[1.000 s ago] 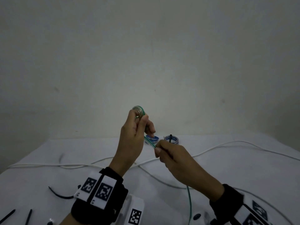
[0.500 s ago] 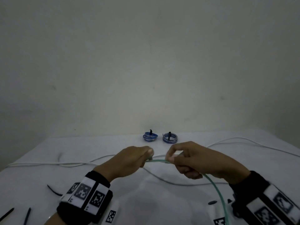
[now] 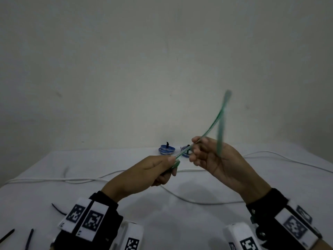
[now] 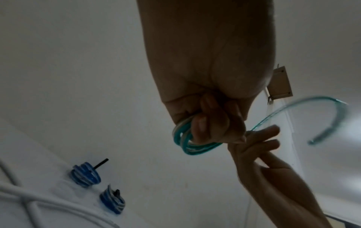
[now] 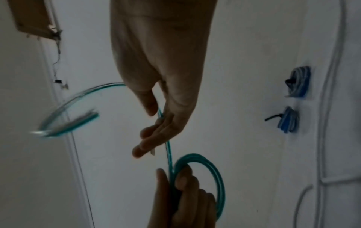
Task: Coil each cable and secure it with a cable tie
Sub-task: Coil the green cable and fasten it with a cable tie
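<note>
White table (image 3: 108, 177) below; left hand (image 3: 153, 172) curls round green cable (image 3: 209, 132) coil at its fingertips, right hand (image 3: 214, 159) pinches the strand just beyond, loose tail arcing up past right fingers (image 5: 148, 106).

A dim, plain grey wall (image 3: 162, 60) rises behind the white table (image 3: 180, 222).
</note>
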